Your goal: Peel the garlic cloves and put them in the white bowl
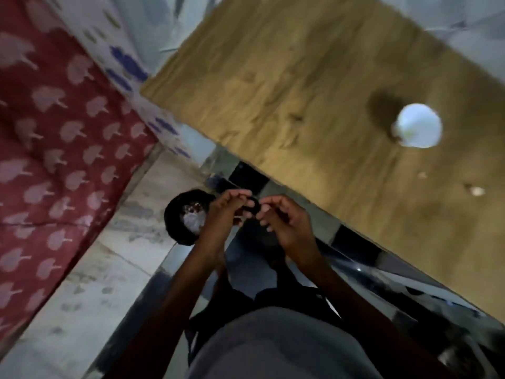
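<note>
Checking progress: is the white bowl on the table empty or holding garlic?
Cannot tell. The white bowl stands open side up on the wooden table; its blurred inside looks plain white, with no clove distinct.

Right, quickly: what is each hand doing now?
Left hand: fingers curled; any held thing too blurred to tell.
Right hand: fingers curled; likewise cannot tell.

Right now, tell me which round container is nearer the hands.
The black container on the floor, right beside the left hand; the white bowl stands far off on the wooden table.
</note>
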Available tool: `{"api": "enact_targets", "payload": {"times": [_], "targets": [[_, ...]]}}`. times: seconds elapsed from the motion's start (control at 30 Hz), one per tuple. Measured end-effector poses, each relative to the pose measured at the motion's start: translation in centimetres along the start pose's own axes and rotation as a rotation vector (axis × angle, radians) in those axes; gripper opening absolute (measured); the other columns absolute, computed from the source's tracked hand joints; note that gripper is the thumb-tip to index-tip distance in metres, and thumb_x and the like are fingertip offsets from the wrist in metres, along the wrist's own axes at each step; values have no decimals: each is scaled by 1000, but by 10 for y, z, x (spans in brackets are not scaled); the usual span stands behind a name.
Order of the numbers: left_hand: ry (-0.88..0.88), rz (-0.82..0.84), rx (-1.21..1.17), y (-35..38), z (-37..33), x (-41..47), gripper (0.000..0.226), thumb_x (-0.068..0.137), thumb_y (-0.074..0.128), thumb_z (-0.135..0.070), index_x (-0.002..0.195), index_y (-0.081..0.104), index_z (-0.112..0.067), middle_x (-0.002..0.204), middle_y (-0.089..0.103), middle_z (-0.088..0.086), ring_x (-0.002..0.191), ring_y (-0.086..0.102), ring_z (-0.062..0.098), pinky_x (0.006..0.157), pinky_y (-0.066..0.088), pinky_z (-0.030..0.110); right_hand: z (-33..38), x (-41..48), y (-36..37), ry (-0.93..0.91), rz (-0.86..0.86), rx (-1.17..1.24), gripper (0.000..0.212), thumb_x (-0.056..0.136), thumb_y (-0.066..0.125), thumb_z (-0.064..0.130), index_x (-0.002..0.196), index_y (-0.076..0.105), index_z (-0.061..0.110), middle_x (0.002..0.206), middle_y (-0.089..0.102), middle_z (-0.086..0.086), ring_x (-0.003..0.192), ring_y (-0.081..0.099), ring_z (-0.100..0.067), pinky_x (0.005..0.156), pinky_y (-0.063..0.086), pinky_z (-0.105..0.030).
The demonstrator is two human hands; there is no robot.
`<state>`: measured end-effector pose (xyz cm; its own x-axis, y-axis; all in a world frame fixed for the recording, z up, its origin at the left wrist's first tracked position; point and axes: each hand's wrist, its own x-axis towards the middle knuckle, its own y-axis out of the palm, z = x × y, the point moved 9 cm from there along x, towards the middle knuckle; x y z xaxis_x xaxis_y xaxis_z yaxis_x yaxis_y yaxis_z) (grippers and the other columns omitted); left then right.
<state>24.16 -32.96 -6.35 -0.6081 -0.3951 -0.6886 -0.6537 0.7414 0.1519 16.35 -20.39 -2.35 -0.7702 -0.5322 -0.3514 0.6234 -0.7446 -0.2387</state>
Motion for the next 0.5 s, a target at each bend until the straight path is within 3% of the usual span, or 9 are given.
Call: {"api": "enact_targets", "payload": {"times": [0.1,0.37,0.5], "targets": [[88,73,74,76,-27,-7,27,99,43,-5,91,65,-19,72,68,-6,55,58,4,49,40,16,8,-3,-83,-20,-116,66,14,97,59,7,97,68,18,83,72,0,71,66,-10,69,51,-25],[179,225,267,268,-19,3,20,98,49,-6,92,66,-15,73,67,-2,57,60,8,50,42,19,-28,-25,-274,-37,-348,136,13,95,59,3,97,69,11,81,73,-7,67,65,-10,63,48,-18],[348,228,480,338,-13,9,11,93,58,-10,97,69,-11,82,68,-4,67,61,-1,62,45,13,-55,-31,-339,13,-419,158,16,94,58,3,99,69,12,81,74,-7,67,65,-11,62,48,-19]]}}
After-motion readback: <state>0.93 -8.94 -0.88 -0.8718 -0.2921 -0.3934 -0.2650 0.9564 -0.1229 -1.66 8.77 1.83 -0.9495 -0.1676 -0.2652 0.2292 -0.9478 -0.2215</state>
